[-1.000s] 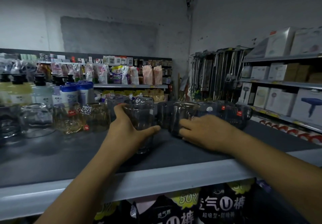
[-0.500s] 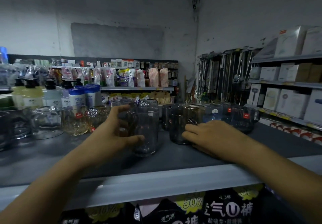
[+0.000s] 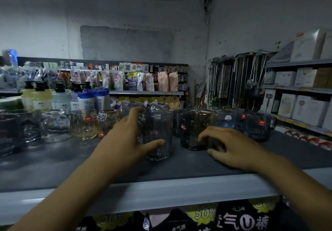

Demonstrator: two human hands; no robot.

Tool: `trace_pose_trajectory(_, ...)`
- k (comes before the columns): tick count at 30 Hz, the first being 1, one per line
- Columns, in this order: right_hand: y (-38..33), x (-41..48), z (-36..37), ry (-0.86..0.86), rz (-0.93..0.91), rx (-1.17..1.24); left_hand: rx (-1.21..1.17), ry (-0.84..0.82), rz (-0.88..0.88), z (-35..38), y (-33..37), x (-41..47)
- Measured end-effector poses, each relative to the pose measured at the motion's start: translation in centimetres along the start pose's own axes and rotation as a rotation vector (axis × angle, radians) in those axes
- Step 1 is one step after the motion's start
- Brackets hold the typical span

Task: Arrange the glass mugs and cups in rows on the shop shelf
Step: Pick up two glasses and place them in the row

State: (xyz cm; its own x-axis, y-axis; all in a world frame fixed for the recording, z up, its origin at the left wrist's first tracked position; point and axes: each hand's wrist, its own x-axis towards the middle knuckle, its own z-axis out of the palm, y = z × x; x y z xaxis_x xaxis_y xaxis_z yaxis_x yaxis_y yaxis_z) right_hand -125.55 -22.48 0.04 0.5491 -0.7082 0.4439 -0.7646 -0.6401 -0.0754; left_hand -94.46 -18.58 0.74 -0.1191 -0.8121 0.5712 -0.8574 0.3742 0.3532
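With the left hand [image 3: 125, 140] gripping the tall clear glass [image 3: 159, 132] and the right hand [image 3: 235, 146] curled round the dark mug [image 3: 192, 133], both standing mid-shelf [image 3: 53, 167], it seems best to slide them gently into line, avoiding clinks.

Illumination dim, cool and flat; source out of frame. Rear wall [image 3: 125, 11] is the brightest surface. Shelf top [image 3: 53, 164] reads dark grey, with soft shadows pooled towards the left. Clear tumbler [image 3: 159, 126] and dark mug [image 3: 190, 135] show faint rim highlights, no hard glare. Detail smeared and grainy throughout. Wide-angle bending leans the boxed goods [image 3: 309, 47] at the right edge.
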Motion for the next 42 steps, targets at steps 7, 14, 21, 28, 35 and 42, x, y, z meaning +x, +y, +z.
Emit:
trace_pose_trajectory(7,-0.3,1.0,-0.4,0.397,0.249,0.49,0.147,0.078,0.039,-1.5,0.3,0.8)
trace_pose_trajectory(14,-0.8,2.9,1.3,0.271,0.488,0.27,0.07,0.033,0.039,-0.3,0.5,2.7)
trace_pose_trajectory(21,-0.8,3.4,1.8,0.306,0.503,0.282,0.009,0.079,0.042,1.0,0.2,3.6)
trace_pose_trajectory(28,-0.6,3.5,2.4,0.326,0.478,0.421,0.016,0.123,0.035,2.0,0.1,3.8)
trace_pose_trajectory(35,-0.8,3.5,2.4,0.288,0.46,0.466,0.066,0.15,-0.001,2.3,0.3,3.5)
trace_pose_trajectory(42,-1.0,3.3,2.3,0.287,0.455,0.453,0.116,0.168,-0.015,2.6,0.2,3.4)
